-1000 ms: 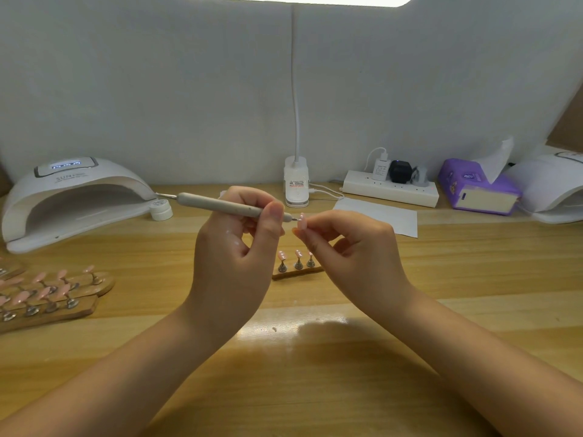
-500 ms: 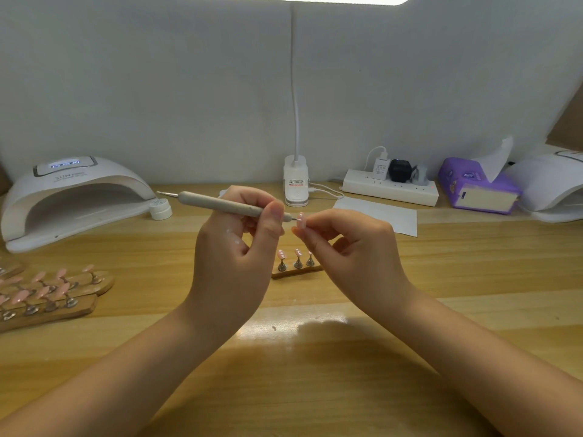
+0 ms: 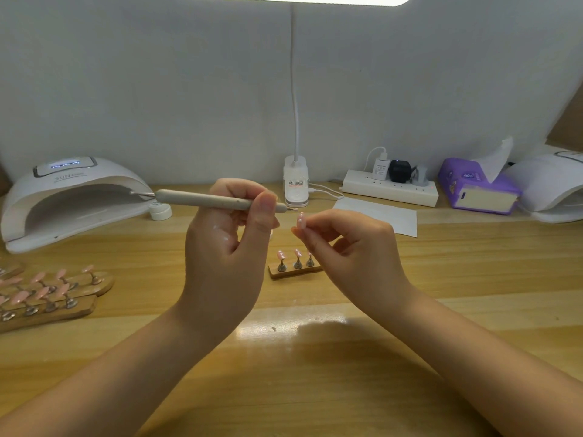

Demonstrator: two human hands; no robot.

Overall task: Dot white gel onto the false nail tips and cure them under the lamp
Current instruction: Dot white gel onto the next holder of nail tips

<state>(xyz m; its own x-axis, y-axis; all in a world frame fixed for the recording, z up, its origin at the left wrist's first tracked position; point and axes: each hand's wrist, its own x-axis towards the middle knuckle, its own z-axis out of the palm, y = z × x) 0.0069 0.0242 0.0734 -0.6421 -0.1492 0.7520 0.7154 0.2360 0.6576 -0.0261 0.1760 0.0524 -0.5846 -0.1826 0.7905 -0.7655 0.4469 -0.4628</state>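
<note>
Counter (image 3: 473,294): I see pale wood, carrying everything below.
Lamp (image 3: 72,197): white curing dome at my far left, mouth facing me, display lit on top.
Left hand (image 3: 227,247): raised over the counter; its fingers (image 3: 263,212) are curled around the pen.
Right hand (image 3: 353,247): raised beside the left one, apart from it; fingers bent, thumb and forefinger pinching the tip.
Racks (image 3: 47,294): wooden strips at my left edge, rows of pink tips on small stands.
Pen (image 3: 205,198): grey dotting tool, lying nearly level, its point toward the tip, just short of it.
Holder (image 3: 295,269): small wooden strip between my hands, three pink tips standing on it.
Jar (image 3: 161,211): small, white, just beside the lamp's mouth.
Tip (image 3: 301,220): pink, white dots on it, held upright in my right fingers.
</note>
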